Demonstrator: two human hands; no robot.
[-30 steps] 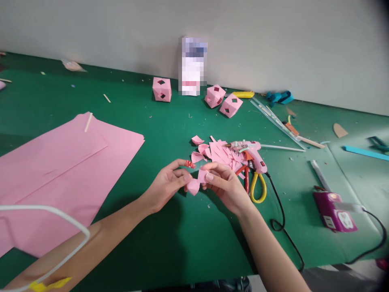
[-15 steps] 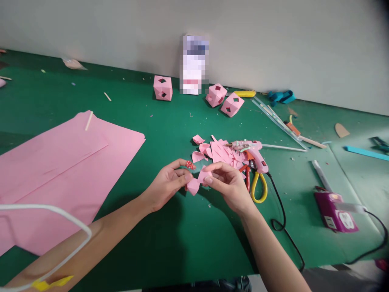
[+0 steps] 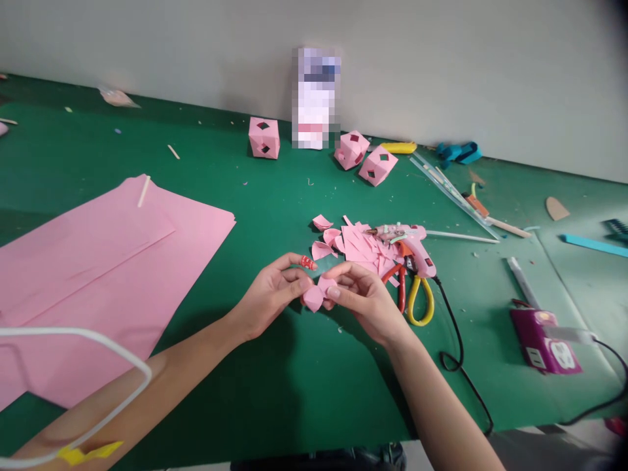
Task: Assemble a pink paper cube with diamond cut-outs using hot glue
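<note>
Between my hands is a small folded pink paper piece (image 3: 314,298), with two curved lobes joined at a narrow middle. My left hand (image 3: 273,294) pinches its left lobe; a red patterned wrap covers the index fingertip, which points away from the paper. With thumb and fingers, my right hand (image 3: 367,302) grips the right lobe. Just beyond my fingers lie several curled pink paper pieces (image 3: 322,250) and a heap of pink paper strips (image 3: 360,245). A pink glue gun (image 3: 417,248) rests on the heap's right side, beside scissors with a yellow handle loop (image 3: 420,302).
Large pink paper sheets (image 3: 118,261) cover the left of the green table (image 3: 235,405). Pink paper cubes with diamond holes (image 3: 263,139) stand at the back near a propped, blurred phone (image 3: 316,98). At right are a purple power adapter (image 3: 544,340) and a black cord (image 3: 458,340).
My right hand has brought its lobe lower and closer to the left one, so the two lobes now sit nearer together. The whole view has shifted slightly.
</note>
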